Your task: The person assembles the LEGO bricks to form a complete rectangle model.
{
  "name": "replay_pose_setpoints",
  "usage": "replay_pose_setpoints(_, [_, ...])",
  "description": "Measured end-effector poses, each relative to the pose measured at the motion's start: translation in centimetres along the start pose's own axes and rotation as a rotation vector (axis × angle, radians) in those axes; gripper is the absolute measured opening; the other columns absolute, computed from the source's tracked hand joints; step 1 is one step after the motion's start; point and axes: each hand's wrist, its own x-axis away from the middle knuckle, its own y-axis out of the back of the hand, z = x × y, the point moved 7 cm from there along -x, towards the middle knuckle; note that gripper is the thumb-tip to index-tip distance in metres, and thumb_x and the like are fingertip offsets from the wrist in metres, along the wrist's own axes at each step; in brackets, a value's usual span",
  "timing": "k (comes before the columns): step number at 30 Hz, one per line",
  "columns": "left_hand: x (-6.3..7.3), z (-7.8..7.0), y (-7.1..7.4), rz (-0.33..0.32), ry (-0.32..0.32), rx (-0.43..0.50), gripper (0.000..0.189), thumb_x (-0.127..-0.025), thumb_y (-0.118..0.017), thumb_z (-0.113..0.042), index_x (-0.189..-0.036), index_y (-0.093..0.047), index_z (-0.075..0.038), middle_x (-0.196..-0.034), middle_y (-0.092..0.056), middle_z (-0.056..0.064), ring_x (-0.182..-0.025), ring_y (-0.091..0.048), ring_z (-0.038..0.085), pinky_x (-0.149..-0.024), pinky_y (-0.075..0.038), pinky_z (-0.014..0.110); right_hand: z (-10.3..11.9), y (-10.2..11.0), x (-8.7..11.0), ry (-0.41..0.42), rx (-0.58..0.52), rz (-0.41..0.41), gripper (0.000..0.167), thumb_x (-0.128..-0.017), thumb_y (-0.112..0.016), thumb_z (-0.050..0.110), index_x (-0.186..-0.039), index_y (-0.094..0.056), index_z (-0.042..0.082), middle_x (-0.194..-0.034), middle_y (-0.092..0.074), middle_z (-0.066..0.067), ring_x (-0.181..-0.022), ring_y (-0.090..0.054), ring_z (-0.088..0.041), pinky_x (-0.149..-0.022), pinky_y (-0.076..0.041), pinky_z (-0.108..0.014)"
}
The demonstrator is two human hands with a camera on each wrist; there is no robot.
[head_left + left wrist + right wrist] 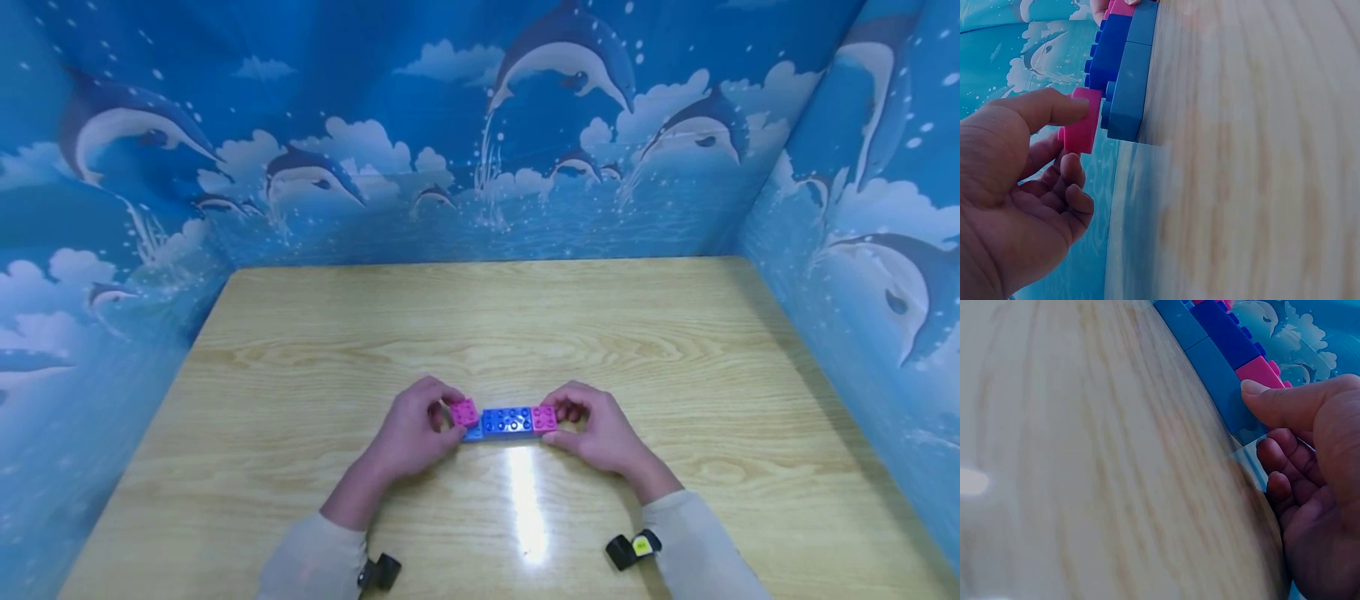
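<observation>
My left hand (416, 425) pinches a square pink building brick (464, 412) between thumb and fingers. In the left wrist view this pink brick (1083, 120) is just over the end studs of a light blue brick (1129, 94), with a narrow gap visible. Two light blue bricks form the bottom row. A dark blue brick (506, 421) spans their joint, and a second pink brick (543, 418) sits beside it at the right end. That right end is held by my right hand (600, 425), its thumb on the pink and light blue bricks (1229, 394).
The wood-grain table (480, 333) carries the brick row near its middle. Blue dolphin-print cloth (420, 150) stands behind the table and along both sides. A black wrist device (633, 548) is near the right sleeve, and another (381, 572) near the left sleeve.
</observation>
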Motion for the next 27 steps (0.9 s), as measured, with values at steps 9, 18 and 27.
replay_pose_setpoints(9, [0.2, -0.1, -0.7, 0.066, -0.013, 0.040, 0.038, -0.073, -0.084, -0.003, -0.107, -0.068, -0.011, -0.089, -0.058, 0.000, -0.076, -0.056, 0.019, -0.061, -0.051, 0.029, 3.2, 0.3, 0.3, -0.003, -0.009, 0.005, 0.036, -0.070, -0.085, -0.007, -0.102, -0.070, 0.001, -0.088, -0.063, -0.010, -0.083, -0.058, -0.037, -0.073, -0.050, -0.043])
replay_pose_setpoints(18, [0.1, 0.1, -0.9, 0.075, -0.027, 0.077, 0.040, -0.072, -0.084, -0.002, -0.107, -0.070, -0.014, -0.090, -0.058, 0.001, -0.076, -0.055, 0.019, -0.063, -0.051, 0.030, 4.4, 0.6, 0.3, 0.004, -0.021, 0.004, 0.035, -0.070, -0.084, -0.008, -0.100, -0.070, 0.001, -0.088, -0.063, -0.012, -0.082, -0.058, -0.039, -0.072, -0.049, -0.044])
replay_pose_setpoints(27, [0.0, 0.7, -0.9, 0.036, 0.019, 0.101, 0.039, -0.072, -0.089, -0.012, -0.107, -0.070, -0.012, -0.082, -0.058, 0.003, -0.072, -0.054, 0.017, -0.060, -0.049, 0.030, 4.2, 0.5, 0.4, 0.007, -0.035, 0.002, 0.035, -0.070, -0.084, -0.008, -0.100, -0.070, 0.001, -0.088, -0.063, -0.011, -0.083, -0.058, -0.039, -0.072, -0.049, -0.043])
